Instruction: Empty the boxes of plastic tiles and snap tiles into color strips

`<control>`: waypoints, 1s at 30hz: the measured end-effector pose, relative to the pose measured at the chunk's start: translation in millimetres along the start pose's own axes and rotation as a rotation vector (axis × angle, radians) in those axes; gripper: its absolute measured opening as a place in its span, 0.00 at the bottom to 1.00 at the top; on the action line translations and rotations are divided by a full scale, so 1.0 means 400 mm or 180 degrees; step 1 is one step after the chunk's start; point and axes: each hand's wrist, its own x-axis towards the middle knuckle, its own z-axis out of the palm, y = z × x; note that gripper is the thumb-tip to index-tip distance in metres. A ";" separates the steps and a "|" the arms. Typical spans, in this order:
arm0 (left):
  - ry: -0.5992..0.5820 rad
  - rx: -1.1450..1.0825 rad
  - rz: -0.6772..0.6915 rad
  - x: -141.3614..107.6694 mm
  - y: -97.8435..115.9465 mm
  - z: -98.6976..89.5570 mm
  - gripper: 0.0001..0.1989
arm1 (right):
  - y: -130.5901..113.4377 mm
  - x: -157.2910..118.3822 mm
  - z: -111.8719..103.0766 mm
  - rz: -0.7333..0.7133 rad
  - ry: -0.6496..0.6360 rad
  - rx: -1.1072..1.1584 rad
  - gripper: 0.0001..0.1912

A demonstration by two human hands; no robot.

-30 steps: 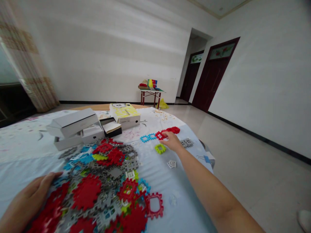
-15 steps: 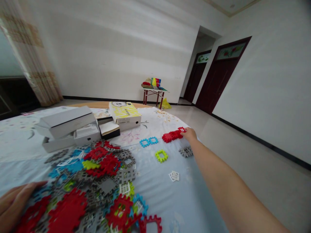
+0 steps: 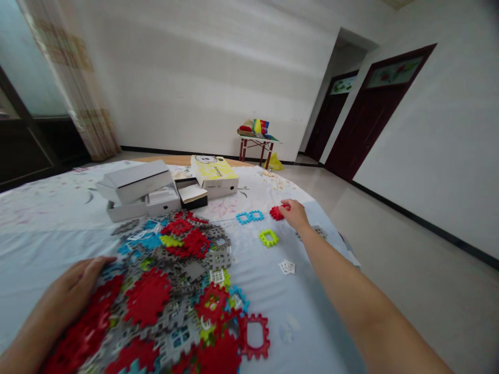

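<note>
My right hand point(image 3: 295, 214) reaches to the far right of the table. Its fingers are closed over the row of red toothed plastic building pieces point(image 3: 276, 212) and hide most of it. My left hand point(image 3: 70, 291) lies along the left side of a large heap of building pieces point(image 3: 195, 270), fingers stretched out and nothing held, with a long red piece point(image 3: 91, 327) beside it. Near my right hand are two joined blue frames point(image 3: 250, 216), a lime green frame point(image 3: 268, 238), grey pieces point(image 3: 319, 232) partly behind the wrist, and small white window pieces point(image 3: 287, 267).
White open boxes point(image 3: 136, 182), a black tray box point(image 3: 201, 201) and a yellow and white box point(image 3: 214, 176) stand behind the heap. The cloth-covered table point(image 3: 312, 317) has a rounded edge at right. A small side table point(image 3: 259, 138) stands by the wall.
The view has shifted, so the table things appear farther right. My right hand has moved left along the red row, from its right end to its middle. More of my left hand shows.
</note>
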 end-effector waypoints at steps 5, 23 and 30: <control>-0.0210 -0.0295 -0.0090 -0.013 0.052 -0.023 0.29 | -0.170 -0.150 0.036 -0.0760 -0.0736 0.0818 0.13; -0.0300 -0.0412 -0.0083 -0.018 0.065 -0.029 0.30 | -0.312 -0.341 0.094 -0.1548 -0.1707 0.0528 0.17; -0.0245 -0.0442 -0.0089 -0.017 0.062 -0.023 0.30 | -0.283 -0.330 0.085 -0.1478 -0.1494 0.0658 0.23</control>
